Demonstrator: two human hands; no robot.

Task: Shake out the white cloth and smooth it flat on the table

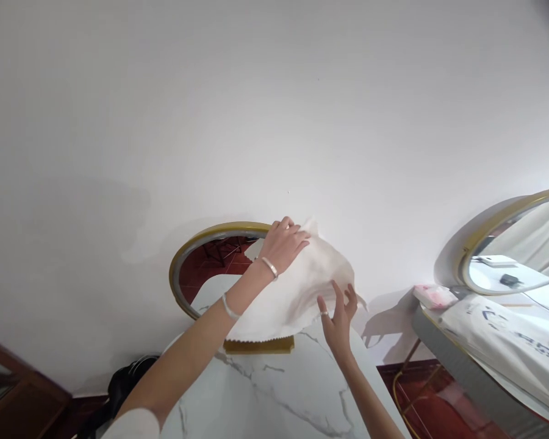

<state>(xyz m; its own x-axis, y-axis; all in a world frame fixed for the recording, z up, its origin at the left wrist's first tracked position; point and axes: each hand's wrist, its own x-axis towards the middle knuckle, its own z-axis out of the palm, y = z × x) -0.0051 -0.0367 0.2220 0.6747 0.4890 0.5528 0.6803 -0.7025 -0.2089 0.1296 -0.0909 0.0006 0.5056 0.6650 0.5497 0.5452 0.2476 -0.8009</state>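
Note:
A round gold-rimmed mirror (196,244) stands on a gold base (258,346) at the back of a white marble tabletop (274,396), against a white wall. A white cloth (297,286) is draped over the mirror's right side and hides most of the glass. My left hand (283,244) lies on top of the cloth near the mirror's upper rim, fingers curled over the fabric. My right hand (338,311) is lower and to the right, fingers spread and pointing up, touching the cloth's lower right edge. Both wrists show; the left one wears bracelets.
A second gold-rimmed round mirror (516,244) stands at the right on another table (443,347), with a white printed bag (507,341) and a pink packet (432,296). A black bag (128,381) lies on the red floor at left, beside wooden furniture (13,396).

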